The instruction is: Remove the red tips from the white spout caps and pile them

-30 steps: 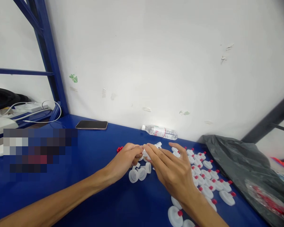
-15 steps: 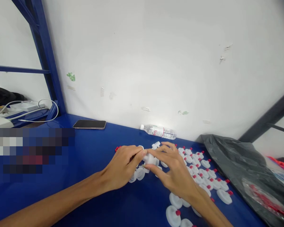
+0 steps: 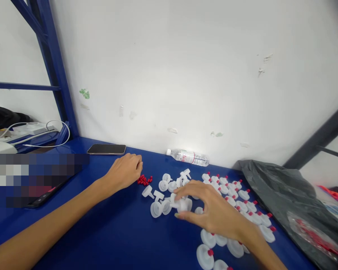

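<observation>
My left hand [image 3: 127, 170] is beside a small pile of red tip caps [image 3: 144, 180], its fingers curled. Whatever those fingers hold, if anything, is hidden. With thumb and fingers, my right hand [image 3: 207, 206] grips a white plastic nozzle cap [image 3: 181, 205], a round lid with a spout, slightly blurred. Around and behind it lie several loose white nozzle caps [image 3: 156, 209] without red tips. To the right, many more white nozzle caps [image 3: 205, 256] bear red tips on their spouts. My right wrist passes over part of this group.
A clear plastic bottle [image 3: 188, 156] lies against the wall. A phone [image 3: 107, 149] rests on the blue table [image 3: 107, 232] at the back left. On the right are a dark plastic bag [image 3: 267, 180] and a clear bag of red pieces [image 3: 315, 236]. A white cable [image 3: 69, 132] loops at the left.
My left hand has left the nozzle cap and moved left to the red tip caps. My right hand keeps the cap and has shifted slightly down.
</observation>
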Tool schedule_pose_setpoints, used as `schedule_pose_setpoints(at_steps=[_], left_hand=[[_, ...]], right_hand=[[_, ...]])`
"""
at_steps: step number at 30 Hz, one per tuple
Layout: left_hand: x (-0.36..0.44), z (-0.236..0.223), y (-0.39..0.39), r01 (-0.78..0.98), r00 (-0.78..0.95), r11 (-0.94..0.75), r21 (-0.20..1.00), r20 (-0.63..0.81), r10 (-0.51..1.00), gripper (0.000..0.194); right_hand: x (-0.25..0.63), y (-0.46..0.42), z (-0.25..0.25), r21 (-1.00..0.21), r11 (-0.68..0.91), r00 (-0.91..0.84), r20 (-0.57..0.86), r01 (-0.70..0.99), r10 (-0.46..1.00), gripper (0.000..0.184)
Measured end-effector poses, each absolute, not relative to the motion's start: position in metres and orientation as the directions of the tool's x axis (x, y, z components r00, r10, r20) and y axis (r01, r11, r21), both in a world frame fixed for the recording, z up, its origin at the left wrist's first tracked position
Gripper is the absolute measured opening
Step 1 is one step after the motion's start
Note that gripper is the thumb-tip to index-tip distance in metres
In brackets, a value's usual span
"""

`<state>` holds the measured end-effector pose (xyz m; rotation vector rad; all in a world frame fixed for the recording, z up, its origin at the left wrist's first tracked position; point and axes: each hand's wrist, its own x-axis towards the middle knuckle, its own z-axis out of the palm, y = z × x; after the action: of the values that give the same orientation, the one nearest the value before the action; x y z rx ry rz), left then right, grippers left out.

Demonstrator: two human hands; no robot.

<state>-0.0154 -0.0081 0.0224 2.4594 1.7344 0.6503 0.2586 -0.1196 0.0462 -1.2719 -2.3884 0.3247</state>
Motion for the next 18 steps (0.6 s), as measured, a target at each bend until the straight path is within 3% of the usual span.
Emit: schedule_pose_setpoints(at_steps=[4,7,10,14,18], left_hand=[[-0.016,0.014,-0.005,0.899,0.289,-0.343,0.274,0.219,0.932,0.021],[-0.017,0.011,-0.003,0.9,0.296,-0.333,0.282,0.166,0.941,0.018],[-0.017,0.009,-0.003,0.896,0.307,-0.329,0.299,0.119,0.944,0.018],[-0.014,0.009,-0.007,0.891,0.31,-0.326,0.316,0.099,0.945,0.018],[-0.01,0.012,-0.01,0.891,0.308,-0.325,0.316,0.105,0.946,0.025]], right_hand=[[0.256,-0.122,0.049,-0.353,0.622,-0.595,0.196,0.699,0.779,0.021],[0.256,-0.121,0.05,-0.347,0.613,-0.605,0.145,0.71,0.783,0.029],[0.261,-0.117,0.052,-0.36,0.556,-0.548,0.135,0.749,0.825,0.035],[0.283,-0.109,0.061,-0.409,0.463,-0.427,0.182,0.787,0.886,0.021],[0.306,-0.107,0.068,-0.547,0.363,-0.456,-0.039,0.754,0.889,0.018]])
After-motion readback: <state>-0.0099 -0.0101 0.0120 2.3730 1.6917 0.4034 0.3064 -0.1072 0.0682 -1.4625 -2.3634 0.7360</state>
